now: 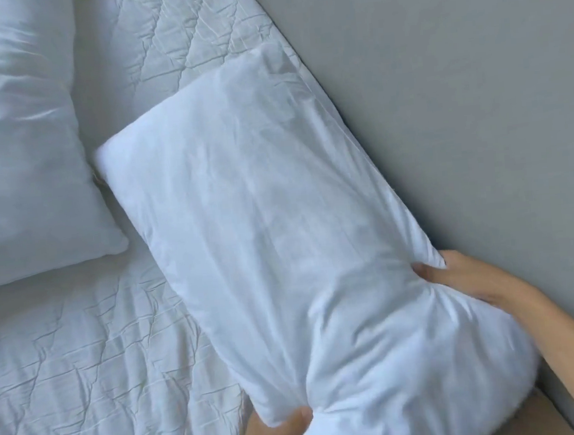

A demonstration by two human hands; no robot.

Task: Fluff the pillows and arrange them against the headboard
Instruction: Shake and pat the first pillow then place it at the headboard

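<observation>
A long white pillow (262, 226) lies slantwise across the bed, its far side along the grey headboard (458, 101). My left hand (281, 430) grips its near edge at the bottom, thumb on top of the fabric. My right hand (462, 279) grips the side next to the headboard, thumb pressed into the cloth. The pillow is pinched in between the two hands. A second white pillow (23, 152) lies flat at the upper left, its corner almost touching the first one.
A wrinkled white quilted cover (84, 370) spreads over the mattress at the left and below. A brown surface (569, 415) shows at the bottom right beside the bed.
</observation>
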